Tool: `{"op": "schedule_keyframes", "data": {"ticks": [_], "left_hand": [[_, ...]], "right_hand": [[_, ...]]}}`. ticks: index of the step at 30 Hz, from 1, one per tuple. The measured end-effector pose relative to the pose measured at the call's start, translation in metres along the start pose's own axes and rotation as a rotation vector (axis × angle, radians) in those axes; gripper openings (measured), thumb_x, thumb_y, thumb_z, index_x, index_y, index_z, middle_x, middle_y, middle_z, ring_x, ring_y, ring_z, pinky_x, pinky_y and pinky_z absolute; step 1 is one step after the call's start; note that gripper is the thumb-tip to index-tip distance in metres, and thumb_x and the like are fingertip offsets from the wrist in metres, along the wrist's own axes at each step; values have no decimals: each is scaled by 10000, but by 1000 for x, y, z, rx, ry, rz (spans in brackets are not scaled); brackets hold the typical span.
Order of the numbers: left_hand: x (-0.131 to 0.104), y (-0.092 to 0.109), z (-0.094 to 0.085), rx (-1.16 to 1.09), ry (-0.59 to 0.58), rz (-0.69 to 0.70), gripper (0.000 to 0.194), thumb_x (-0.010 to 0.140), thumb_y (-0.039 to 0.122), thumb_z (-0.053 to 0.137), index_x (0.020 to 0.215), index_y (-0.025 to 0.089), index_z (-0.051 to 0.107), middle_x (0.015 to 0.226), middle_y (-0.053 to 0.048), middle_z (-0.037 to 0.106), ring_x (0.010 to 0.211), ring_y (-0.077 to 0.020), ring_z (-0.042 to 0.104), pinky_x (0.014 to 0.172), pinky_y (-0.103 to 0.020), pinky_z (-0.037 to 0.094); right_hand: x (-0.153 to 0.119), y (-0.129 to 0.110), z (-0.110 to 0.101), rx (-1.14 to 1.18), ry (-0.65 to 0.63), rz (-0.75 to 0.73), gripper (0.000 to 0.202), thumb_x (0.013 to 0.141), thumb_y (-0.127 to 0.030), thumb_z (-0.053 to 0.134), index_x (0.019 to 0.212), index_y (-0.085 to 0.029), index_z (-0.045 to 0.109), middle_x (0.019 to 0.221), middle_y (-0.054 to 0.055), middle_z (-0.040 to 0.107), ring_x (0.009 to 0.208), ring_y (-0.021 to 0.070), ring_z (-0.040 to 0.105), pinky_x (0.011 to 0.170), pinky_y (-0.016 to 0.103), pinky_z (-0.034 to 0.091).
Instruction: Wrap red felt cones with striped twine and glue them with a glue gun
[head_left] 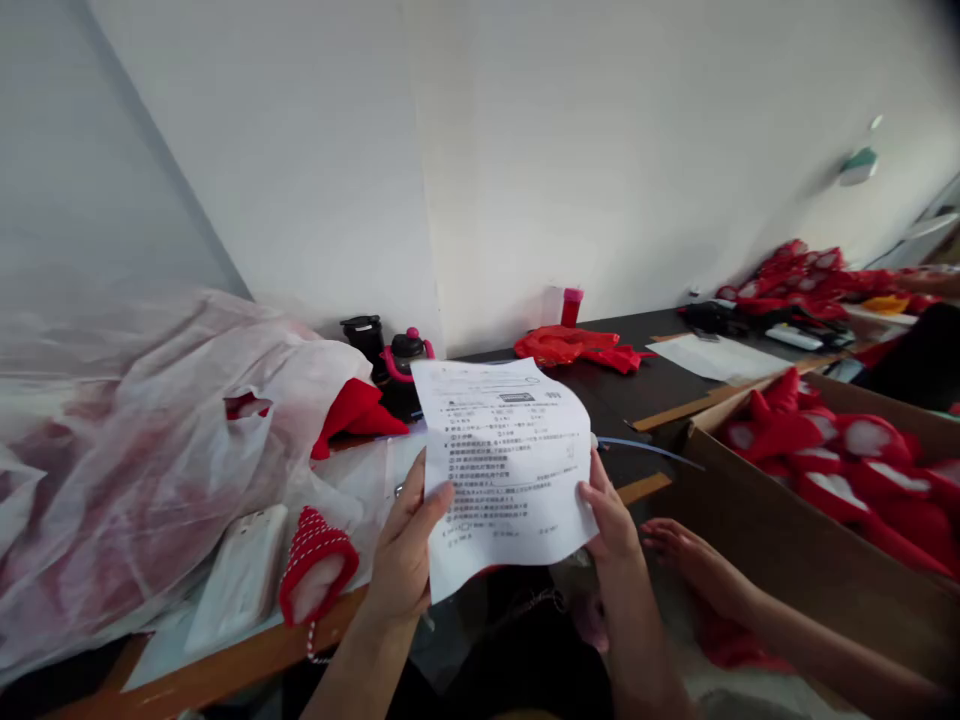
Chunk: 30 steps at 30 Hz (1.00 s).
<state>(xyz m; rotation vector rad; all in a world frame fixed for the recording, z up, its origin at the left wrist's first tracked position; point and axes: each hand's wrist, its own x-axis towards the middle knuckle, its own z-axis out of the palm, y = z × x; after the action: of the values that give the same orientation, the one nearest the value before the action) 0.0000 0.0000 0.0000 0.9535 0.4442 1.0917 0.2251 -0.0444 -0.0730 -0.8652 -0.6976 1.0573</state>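
Observation:
A printed sheet of paper [510,450] is held up in front of me, over the table's front edge, its lines of print facing me. My left hand [409,535] pinches its left edge, thumb on the printed side. On the right edge, my right hand [609,510] grips it the same way, with the fingers partly behind the sheet. Left of my left hand lies a small red knitted hat [319,565] with white stitching and a white cord. Beside that hat is a white phone-like object [238,570].
A big translucent plastic bag [172,430] fills the left side. Behind the sheet stand a dark bottle [409,350] and red fabric [574,345]. At right is a cardboard box [787,500] of red plush pieces. Another person's hand [694,560] reaches in beside my right hand.

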Motion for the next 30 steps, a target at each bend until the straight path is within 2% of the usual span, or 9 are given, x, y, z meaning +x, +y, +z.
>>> {"op": "schedule_keyframes", "data": {"ticks": [4,7,11,16,17,18,19,21,30], "left_hand": [[10,2,-1,-43,-73,-158,549,848,381,661,1362,200,593,1255,-121,718,1243,-391,623,1036,-553,521],[34,-6,0,-55,-90,-352,498,875,491,624,1205,122,685,1146,-178,747,1178,-416,657,982,-560,547],[68,-24,9,72,-100,-436,436,802,261,728,1207,112,666,1088,-173,763,1072,-391,710,919,-533,576],[87,-38,25,101,-87,-270,615,753,183,742,1350,159,593,1230,-136,726,1152,-360,676,1009,-506,527],[88,-40,28,99,-95,-241,641,750,187,743,1370,165,582,1260,-133,714,1185,-362,657,1034,-507,508],[90,-42,29,98,-107,-220,661,747,190,746,1385,169,574,1282,-131,703,1212,-365,640,1054,-510,491],[91,-44,31,98,-120,-204,672,746,197,750,1393,173,571,1297,-130,696,1230,-368,628,1067,-513,478],[93,-49,33,106,-150,-184,668,755,218,756,1397,182,574,1315,-126,687,1255,-368,611,1088,-515,457],[95,-55,48,127,-207,-144,641,770,236,757,1388,190,594,1325,-120,683,1267,-367,601,1104,-528,437]], "right_hand": [[-16,-19,2,34,-33,-86,1176,682,-283,827,1585,-462,96,1431,31,593,1043,290,724,766,383,608],[-21,-29,-9,-49,-20,-91,1202,704,-257,827,1593,-456,42,1367,42,634,921,251,742,680,315,590],[-23,-31,-36,-318,79,-169,998,785,-323,755,1595,-404,179,1332,64,640,934,250,710,736,352,584],[-45,-20,-30,-1080,580,-653,488,882,-361,669,1353,-238,633,1285,145,605,1077,273,611,920,446,520],[-51,-16,-23,-1133,554,-699,415,913,-332,637,1314,-228,664,1125,117,661,975,236,634,877,398,529],[-58,-11,-15,-1125,409,-677,367,956,-294,583,1306,-221,667,932,65,685,802,179,639,769,317,533],[-64,-6,-7,-1107,277,-602,381,979,-278,556,1345,-213,640,761,7,661,627,132,597,647,255,506],[-72,4,4,-1113,186,-522,401,992,-288,549,1370,-175,619,588,-55,581,464,96,506,521,216,431],[-74,4,5,-1132,258,-477,452,990,-332,543,1396,-143,605,525,-77,531,423,83,451,500,201,382]]}}
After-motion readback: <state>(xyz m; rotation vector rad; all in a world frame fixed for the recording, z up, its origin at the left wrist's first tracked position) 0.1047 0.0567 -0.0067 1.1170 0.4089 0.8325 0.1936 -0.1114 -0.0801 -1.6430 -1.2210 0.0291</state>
